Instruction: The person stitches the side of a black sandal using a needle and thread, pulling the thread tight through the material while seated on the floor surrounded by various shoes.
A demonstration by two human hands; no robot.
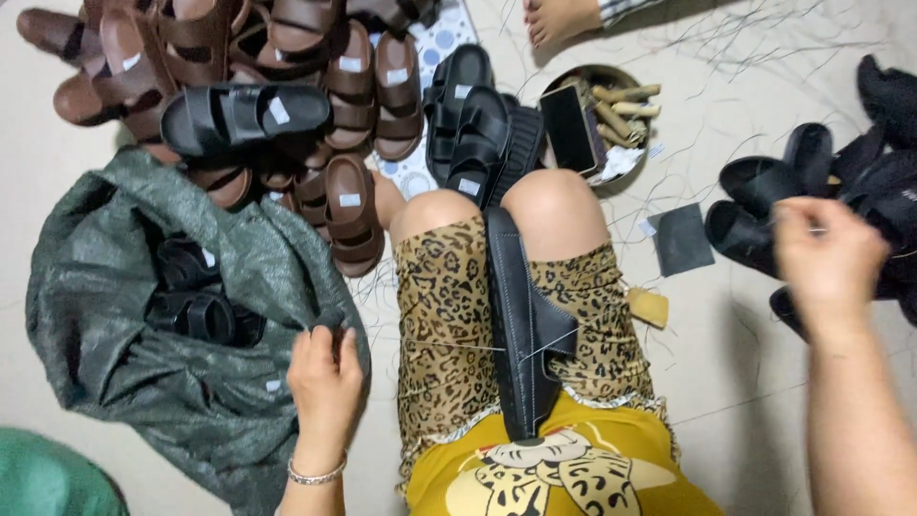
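The left hand (326, 375) pinches the edge of a dark green woven sack (115, 315) lying on the floor (735, 382), with black sandals (196, 296) showing inside its mouth. A black sandal (523, 325) lies lengthwise on the person's lap — a thin thread (449, 346) runs across it. The right hand (826, 258), fingers pressed together, pinches something too small to tell, just beside a heap of black sandals (764, 191) — brown sandals (315, 86) are piled beyond the sack.
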